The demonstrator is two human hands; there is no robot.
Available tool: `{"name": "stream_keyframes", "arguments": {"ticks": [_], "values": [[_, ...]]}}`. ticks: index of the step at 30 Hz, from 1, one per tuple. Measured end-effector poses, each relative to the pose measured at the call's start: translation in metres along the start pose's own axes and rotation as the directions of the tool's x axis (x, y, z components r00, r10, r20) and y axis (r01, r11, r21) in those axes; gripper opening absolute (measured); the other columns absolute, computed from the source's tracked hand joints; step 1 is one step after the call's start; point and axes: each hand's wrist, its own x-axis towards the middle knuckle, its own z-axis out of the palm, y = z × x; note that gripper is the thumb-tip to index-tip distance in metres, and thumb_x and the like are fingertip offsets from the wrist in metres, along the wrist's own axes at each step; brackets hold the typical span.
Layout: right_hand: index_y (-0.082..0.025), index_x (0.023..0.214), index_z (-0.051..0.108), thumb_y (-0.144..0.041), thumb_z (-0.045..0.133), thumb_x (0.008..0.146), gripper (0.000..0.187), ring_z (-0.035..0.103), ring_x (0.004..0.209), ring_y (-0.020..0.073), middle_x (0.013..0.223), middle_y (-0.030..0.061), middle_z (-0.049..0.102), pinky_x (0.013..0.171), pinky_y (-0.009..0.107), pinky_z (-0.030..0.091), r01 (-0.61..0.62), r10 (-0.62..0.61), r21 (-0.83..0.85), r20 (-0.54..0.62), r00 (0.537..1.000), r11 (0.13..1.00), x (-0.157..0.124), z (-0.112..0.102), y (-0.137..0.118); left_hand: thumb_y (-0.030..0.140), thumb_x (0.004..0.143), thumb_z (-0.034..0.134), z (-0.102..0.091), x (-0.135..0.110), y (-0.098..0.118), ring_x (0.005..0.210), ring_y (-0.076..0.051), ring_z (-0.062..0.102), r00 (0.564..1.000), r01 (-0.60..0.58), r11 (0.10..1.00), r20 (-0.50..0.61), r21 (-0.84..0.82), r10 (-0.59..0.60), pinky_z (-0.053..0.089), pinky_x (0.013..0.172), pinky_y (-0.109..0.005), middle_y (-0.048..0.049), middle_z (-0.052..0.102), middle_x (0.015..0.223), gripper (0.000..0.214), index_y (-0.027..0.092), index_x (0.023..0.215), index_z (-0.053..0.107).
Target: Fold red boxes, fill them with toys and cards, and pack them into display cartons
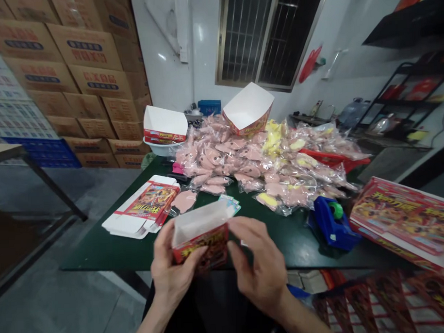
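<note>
A small red printed cardboard box (202,245) with a white inside is held up at the table's front edge, its top uncovered. My left hand (174,267) is closed on its left end, thumb across the printed front. At the right end, my right hand (260,264) has its curved index finger and thumb against the box's edge; some fingertips are hidden. Behind the box lie small light-blue cards (230,202). A stack of flattened printed boxes (145,208) rests to the left. Beside it is a clear-wrapped pink piece (184,202).
A heap of wrapped pink pieces (221,157) covers the back of the green table (89,244). Red display boxes (254,107) stand there. A blue tape dispenser (331,226) and a large printed carton (402,218) are at right. Brown cartons (90,49) are stacked behind.
</note>
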Motion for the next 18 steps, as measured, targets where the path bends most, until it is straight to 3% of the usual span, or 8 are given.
{"name": "stream_keyframes", "arguments": {"ticks": [2, 3, 5, 7, 10, 12, 14, 18], "values": [[-0.019, 0.106, 0.057, -0.008, 0.051, 0.084, 0.026, 0.059, 0.094, 0.0188, 0.097, 0.0083, 0.063, 0.082, 0.035, 0.048, -0.139, 0.123, -0.118, -0.129, 0.984, 0.983, -0.011, -0.011, 0.024, 0.026, 0.057, 0.080, -0.010, 0.006, -0.008, 0.091, -0.018, 0.064, 0.991, 0.003, 0.997, -0.137, 0.083, 0.008, 0.053, 0.082, -0.027, -0.0061, 0.063, 0.108, 0.073, 0.018, 0.123, 0.050], [-0.019, 0.100, 0.059, -0.010, 0.050, 0.085, 0.020, 0.060, 0.090, 0.0186, 0.093, 0.0076, 0.063, 0.080, 0.035, 0.049, -0.204, 0.183, -0.185, -0.122, 0.976, 0.961, -0.018, -0.016, 0.038, 0.026, 0.055, 0.080, -0.017, 0.011, -0.013, 0.090, -0.019, 0.064, 0.982, 0.018, 0.993, -0.190, 0.117, 0.005, 0.052, 0.084, -0.029, -0.0068, 0.063, 0.107, 0.077, 0.017, 0.125, 0.049], [-0.018, 0.094, 0.061, -0.016, 0.052, 0.085, 0.013, 0.060, 0.088, 0.0197, 0.094, 0.0084, 0.063, 0.078, 0.037, 0.049, -0.266, 0.289, -0.326, 0.025, 0.957, 0.907, -0.037, -0.025, 0.064, 0.027, 0.050, 0.082, -0.029, 0.020, -0.023, 0.087, -0.019, 0.064, 0.963, 0.022, 0.986, -0.268, 0.167, 0.024, 0.052, 0.084, -0.031, -0.0074, 0.064, 0.104, 0.082, 0.013, 0.125, 0.050], [-0.018, 0.100, 0.062, -0.024, 0.059, 0.082, 0.019, 0.058, 0.096, 0.0246, 0.107, 0.0117, 0.062, 0.079, 0.040, 0.049, -0.226, 0.365, -0.441, 0.259, 0.894, 0.869, -0.057, -0.030, 0.083, 0.029, 0.044, 0.082, -0.039, 0.027, -0.032, 0.083, -0.019, 0.063, 0.950, -0.017, 0.982, -0.304, 0.189, 0.075, 0.052, 0.082, -0.033, -0.0069, 0.065, 0.101, 0.085, 0.011, 0.122, 0.053], [-0.016, 0.111, 0.059, -0.032, 0.067, 0.076, 0.040, 0.052, 0.110, 0.0324, 0.123, 0.0158, 0.056, 0.084, 0.047, 0.047, -0.106, 0.391, -0.510, 0.494, 0.777, 0.853, -0.081, -0.035, 0.089, 0.030, 0.041, 0.082, -0.045, 0.030, -0.039, 0.078, -0.019, 0.063, 0.945, -0.075, 0.978, -0.298, 0.195, 0.132, 0.053, 0.079, -0.033, -0.0068, 0.067, 0.095, 0.085, 0.010, 0.120, 0.056], [-0.015, 0.114, 0.057, -0.034, 0.068, 0.076, 0.043, 0.050, 0.114, 0.0327, 0.124, 0.0159, 0.056, 0.087, 0.048, 0.046, -0.061, 0.360, -0.480, 0.564, 0.743, 0.875, -0.093, -0.037, 0.085, 0.030, 0.042, 0.081, -0.046, 0.027, -0.041, 0.075, -0.020, 0.063, 0.949, -0.052, 0.979, -0.295, 0.199, 0.111, 0.054, 0.075, -0.034, -0.0084, 0.068, 0.092, 0.083, 0.008, 0.119, 0.057], [-0.016, 0.116, 0.055, -0.033, 0.068, 0.077, 0.044, 0.049, 0.116, 0.0313, 0.125, 0.0148, 0.056, 0.089, 0.048, 0.044, -0.030, 0.293, -0.419, 0.582, 0.759, 0.908, -0.103, -0.041, 0.079, 0.031, 0.043, 0.081, -0.048, 0.025, -0.040, 0.073, -0.021, 0.063, 0.952, 0.019, 0.978, -0.302, 0.208, 0.046, 0.054, 0.074, -0.037, -0.0108, 0.068, 0.092, 0.082, 0.008, 0.118, 0.058], [-0.019, 0.099, 0.059, -0.017, 0.056, 0.086, 0.014, 0.059, 0.097, 0.0217, 0.100, 0.0087, 0.066, 0.079, 0.038, 0.048, -0.017, 0.150, -0.286, 0.451, 0.880, 0.958, -0.117, -0.047, 0.073, 0.034, 0.044, 0.080, -0.053, 0.024, -0.038, 0.074, -0.026, 0.064, 0.953, 0.110, 0.968, -0.302, 0.224, -0.038, 0.054, 0.074, -0.044, -0.0146, 0.068, 0.095, 0.082, 0.007, 0.118, 0.058]]}}
